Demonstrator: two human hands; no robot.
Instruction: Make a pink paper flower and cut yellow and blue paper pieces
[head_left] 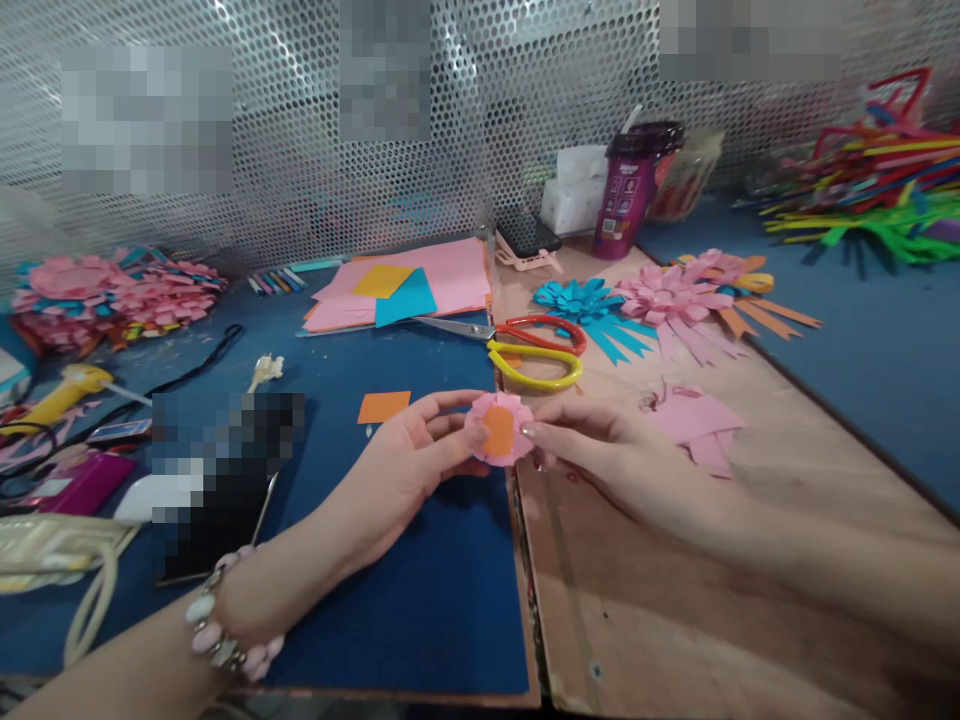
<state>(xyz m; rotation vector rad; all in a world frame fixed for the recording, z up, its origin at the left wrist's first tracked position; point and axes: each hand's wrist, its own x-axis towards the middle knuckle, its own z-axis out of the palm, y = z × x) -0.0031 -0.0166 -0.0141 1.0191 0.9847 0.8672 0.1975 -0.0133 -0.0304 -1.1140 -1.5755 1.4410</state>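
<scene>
Both of my hands hold a small pink paper flower (513, 412) with an orange paper centre just above the table. My left hand (409, 462) pinches its left edge between thumb and fingers; a beaded bracelet is on that wrist. My right hand (600, 455) grips the flower's right side, a fingertip pressed beside the orange centre. An orange paper scrap (383, 406) lies on the blue mat (420, 590) just left of my hands.
Scissors with red and yellow handles (529, 350) lie behind my hands. A stack of pink, blue and yellow paper (409, 290) sits further back. Finished paper flowers (675, 300), pink offcuts (694, 420), a purple cup (630, 190), a phone (527, 238) and a glue gun (67, 390) surround the work area.
</scene>
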